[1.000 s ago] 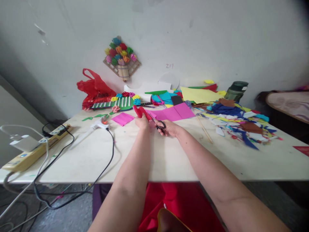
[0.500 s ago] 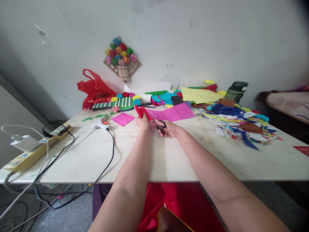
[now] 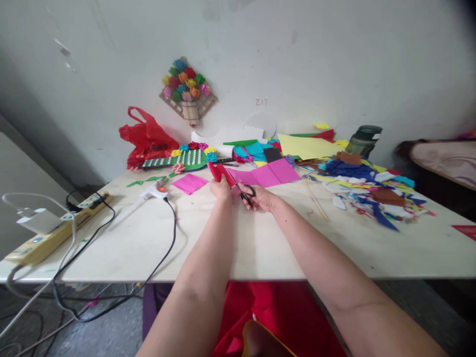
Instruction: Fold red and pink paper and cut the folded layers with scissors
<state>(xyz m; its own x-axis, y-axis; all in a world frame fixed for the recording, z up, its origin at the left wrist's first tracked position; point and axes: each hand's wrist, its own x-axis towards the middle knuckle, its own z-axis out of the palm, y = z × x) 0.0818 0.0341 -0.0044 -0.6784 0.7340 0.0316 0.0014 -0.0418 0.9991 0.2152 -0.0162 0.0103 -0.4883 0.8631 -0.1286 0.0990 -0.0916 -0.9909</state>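
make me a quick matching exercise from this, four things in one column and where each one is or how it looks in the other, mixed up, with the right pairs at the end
Things
1. scissors
2. red piece
3. glue gun
4. bottle

Places and looks
A. dark green, near the wall
B. held in the right hand
C. white, lying on the table with a black cord
D. held in the left hand

Right pairs: 1-B, 2-D, 3-C, 4-A
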